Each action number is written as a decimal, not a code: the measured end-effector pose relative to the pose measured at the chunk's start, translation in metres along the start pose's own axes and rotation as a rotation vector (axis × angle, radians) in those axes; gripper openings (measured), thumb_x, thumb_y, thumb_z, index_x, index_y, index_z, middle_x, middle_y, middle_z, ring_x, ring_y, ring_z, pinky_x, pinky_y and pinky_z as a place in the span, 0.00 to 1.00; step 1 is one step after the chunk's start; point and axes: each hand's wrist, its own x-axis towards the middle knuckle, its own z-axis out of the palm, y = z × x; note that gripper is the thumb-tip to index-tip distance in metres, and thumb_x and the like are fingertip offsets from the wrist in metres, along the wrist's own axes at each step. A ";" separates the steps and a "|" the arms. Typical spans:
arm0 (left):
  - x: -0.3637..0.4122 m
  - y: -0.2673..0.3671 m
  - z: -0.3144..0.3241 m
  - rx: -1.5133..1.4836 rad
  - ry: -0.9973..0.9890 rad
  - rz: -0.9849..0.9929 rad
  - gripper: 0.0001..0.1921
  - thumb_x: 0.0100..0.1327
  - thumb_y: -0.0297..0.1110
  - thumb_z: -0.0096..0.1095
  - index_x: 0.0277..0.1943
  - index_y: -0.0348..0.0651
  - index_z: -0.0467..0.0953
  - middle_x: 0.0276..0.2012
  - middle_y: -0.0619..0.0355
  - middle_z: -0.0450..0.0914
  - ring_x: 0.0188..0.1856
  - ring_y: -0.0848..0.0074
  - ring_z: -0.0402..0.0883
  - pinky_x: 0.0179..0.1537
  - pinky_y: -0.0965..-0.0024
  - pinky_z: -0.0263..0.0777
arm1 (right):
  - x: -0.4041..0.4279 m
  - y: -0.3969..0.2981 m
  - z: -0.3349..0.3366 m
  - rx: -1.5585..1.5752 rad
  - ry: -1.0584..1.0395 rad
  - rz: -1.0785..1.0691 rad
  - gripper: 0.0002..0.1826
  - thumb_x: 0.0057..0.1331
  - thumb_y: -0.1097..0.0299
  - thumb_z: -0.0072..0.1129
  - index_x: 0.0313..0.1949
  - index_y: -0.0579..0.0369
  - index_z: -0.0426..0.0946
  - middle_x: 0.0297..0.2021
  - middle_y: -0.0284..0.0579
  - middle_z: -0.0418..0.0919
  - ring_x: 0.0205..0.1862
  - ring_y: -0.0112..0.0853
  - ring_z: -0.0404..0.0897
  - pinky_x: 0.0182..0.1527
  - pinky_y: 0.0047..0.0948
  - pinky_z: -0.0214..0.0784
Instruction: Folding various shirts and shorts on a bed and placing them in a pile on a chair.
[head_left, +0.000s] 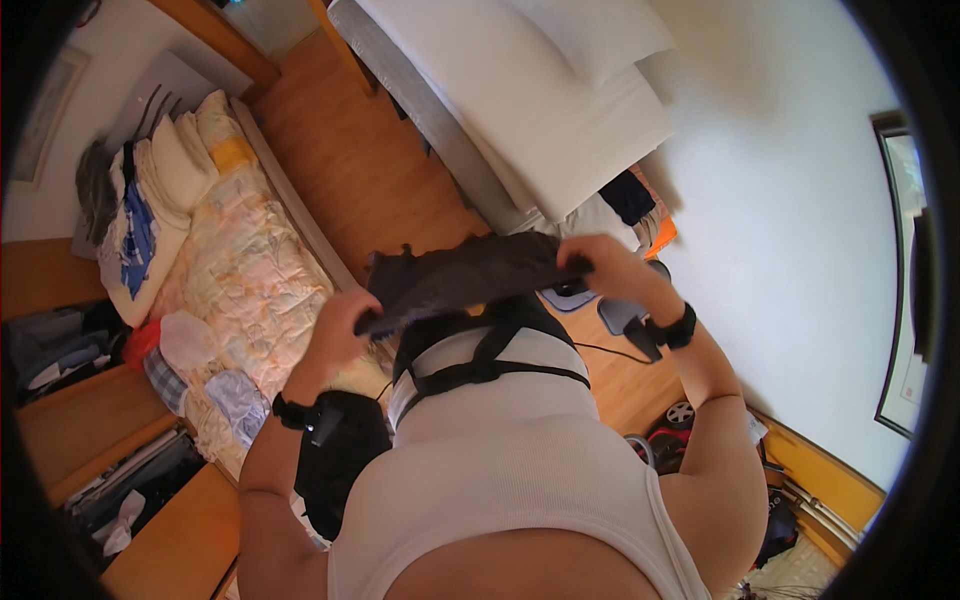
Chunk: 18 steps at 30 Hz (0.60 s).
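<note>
A dark piece of cloth (465, 271), perhaps a garment, is stretched in the air in front of my waist. My left hand (339, 330) grips its lower left end, and my right hand (604, 271) grips the upper right end. The cloth slants up towards the right, with a ragged-looking far edge. Its exact kind is not clear. Both wrists wear black bands with small devices. Black straps (484, 360) cross my white top just below the cloth.
On the left, a bed with a floral quilt (232, 232) bears folded bedding and clothes. A second bed with a white sheet (517, 97) stands ahead. Wooden flooring (337, 157) runs between them. Open shelves (97, 420) hold clothes. A framed mirror or picture (896, 285) hangs on the right wall.
</note>
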 end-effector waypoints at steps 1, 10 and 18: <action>-0.008 0.001 0.010 -0.007 -0.150 -0.001 0.16 0.41 0.20 0.63 0.38 0.39 0.74 0.36 0.49 0.77 0.44 0.53 0.76 0.43 0.58 0.69 | -0.005 -0.008 0.008 0.006 -0.060 -0.015 0.16 0.44 0.85 0.50 0.35 0.58 0.75 0.31 0.50 0.78 0.37 0.44 0.78 0.40 0.36 0.69; 0.014 0.016 0.065 -0.403 -0.277 0.059 0.25 0.55 0.28 0.63 0.57 0.40 0.69 0.42 0.44 0.78 0.45 0.57 0.79 0.46 0.62 0.72 | 0.005 -0.046 0.071 0.153 -0.149 -0.123 0.14 0.52 0.77 0.52 0.40 0.58 0.78 0.37 0.51 0.80 0.42 0.48 0.78 0.46 0.40 0.70; 0.013 -0.007 0.052 0.052 -0.187 -0.093 0.16 0.54 0.26 0.57 0.47 0.45 0.71 0.20 0.49 0.74 0.27 0.52 0.76 0.28 0.59 0.68 | 0.013 -0.030 0.049 -0.022 0.000 -0.079 0.17 0.51 0.81 0.50 0.41 0.54 0.78 0.37 0.48 0.80 0.40 0.46 0.78 0.42 0.39 0.71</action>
